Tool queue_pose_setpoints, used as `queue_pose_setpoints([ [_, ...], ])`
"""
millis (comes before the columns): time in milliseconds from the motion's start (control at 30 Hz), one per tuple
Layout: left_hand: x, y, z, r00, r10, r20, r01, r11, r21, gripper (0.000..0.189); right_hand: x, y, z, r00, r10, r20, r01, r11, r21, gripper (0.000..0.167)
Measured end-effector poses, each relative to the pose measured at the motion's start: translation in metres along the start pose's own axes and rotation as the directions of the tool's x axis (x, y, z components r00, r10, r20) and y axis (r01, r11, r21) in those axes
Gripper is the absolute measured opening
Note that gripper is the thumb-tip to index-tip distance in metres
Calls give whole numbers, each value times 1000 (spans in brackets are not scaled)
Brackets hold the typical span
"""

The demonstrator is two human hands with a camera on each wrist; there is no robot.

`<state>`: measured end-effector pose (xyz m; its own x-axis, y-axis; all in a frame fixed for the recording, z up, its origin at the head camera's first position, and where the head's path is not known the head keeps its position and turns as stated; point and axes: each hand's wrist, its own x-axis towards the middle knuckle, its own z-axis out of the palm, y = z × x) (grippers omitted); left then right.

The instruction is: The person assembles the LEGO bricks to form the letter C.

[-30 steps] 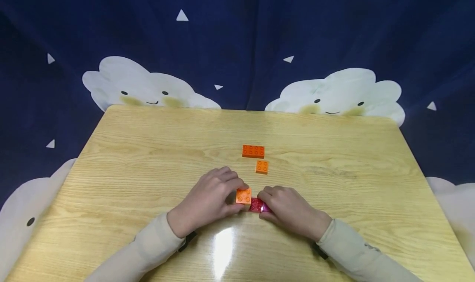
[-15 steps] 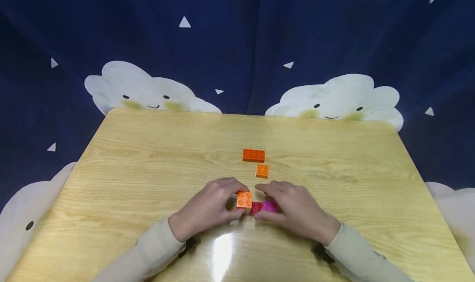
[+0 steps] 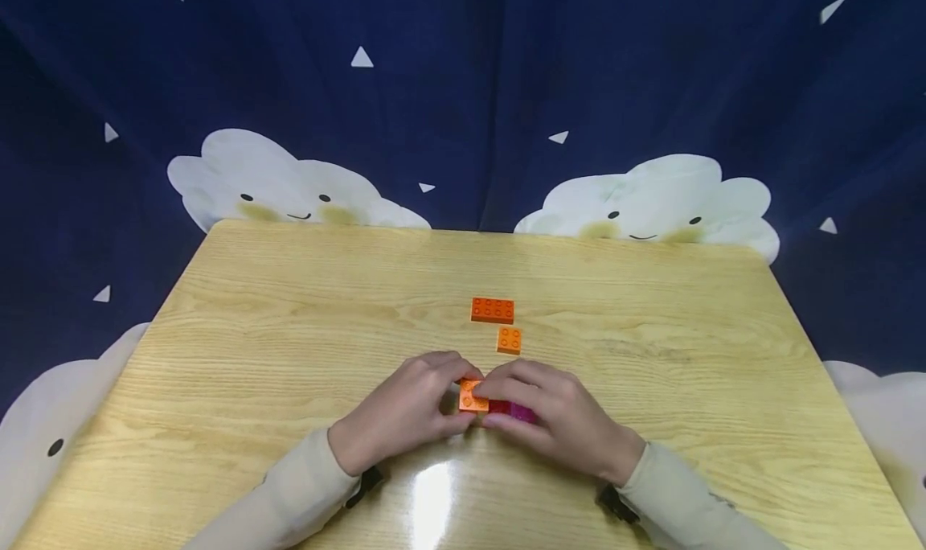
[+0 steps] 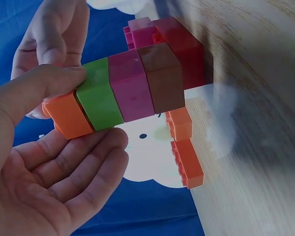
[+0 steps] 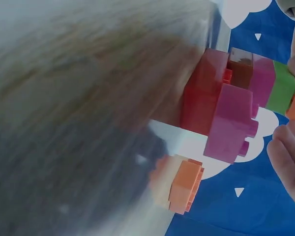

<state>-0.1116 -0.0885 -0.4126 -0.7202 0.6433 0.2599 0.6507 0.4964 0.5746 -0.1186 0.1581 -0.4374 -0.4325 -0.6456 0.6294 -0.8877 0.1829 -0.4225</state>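
Note:
A stack of bricks in orange, green (image 4: pixel 101 93), magenta (image 4: pixel 131 86) and brown (image 4: pixel 162 78) stands at the left end of a red brick (image 5: pixel 204 93); whether it is pressed fully down I cannot tell. Its top is the orange brick (image 3: pixel 470 397). My left hand (image 3: pixel 408 409) grips the stack near the top, thumb on the green brick. From the right, my right hand (image 3: pixel 560 413) reaches over with its index finger on the orange top, fingers fairly straight. A second magenta brick (image 5: pixel 231 123), studs showing, sits on the red brick's other end, partly under the right hand.
Beyond the hands, a small orange brick (image 3: pixel 510 340) and a longer red-orange brick (image 3: pixel 493 309) lie on the wooden table (image 3: pixel 289 309). A dark blue curtain (image 3: pixel 448 75) with white clouds hangs at the far edge.
The right hand has left the magenta brick and moved left, bringing its index finger onto the stack's orange top. The left hand has kept hold of the stack.

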Motion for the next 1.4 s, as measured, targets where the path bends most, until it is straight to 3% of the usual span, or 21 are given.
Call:
queue_pose_setpoints([
  [333,0,0,-2,1000,-20,21,19,1000,25,35,-2,3,5,997,54,56,-54,999,-8,19],
  [467,-1,0,-3,1000,-20,22,19,999,29,35,-1,4,7,997,40,72,-39,999,-19,12],
  [767,-3,0,-1,1000,-13,1,13,1000,20,34,2,8,12,998,13,67,-14,1000,8,23],
  [1167,-4,3,1,999,-33,-19,33,999,13,33,1,7,14,998,12,68,-12,1000,-2,21],
  [1400,-3,1,2,999,-39,-16,39,999,10,35,0,8,13,992,58,110,-59,998,8,14],
])
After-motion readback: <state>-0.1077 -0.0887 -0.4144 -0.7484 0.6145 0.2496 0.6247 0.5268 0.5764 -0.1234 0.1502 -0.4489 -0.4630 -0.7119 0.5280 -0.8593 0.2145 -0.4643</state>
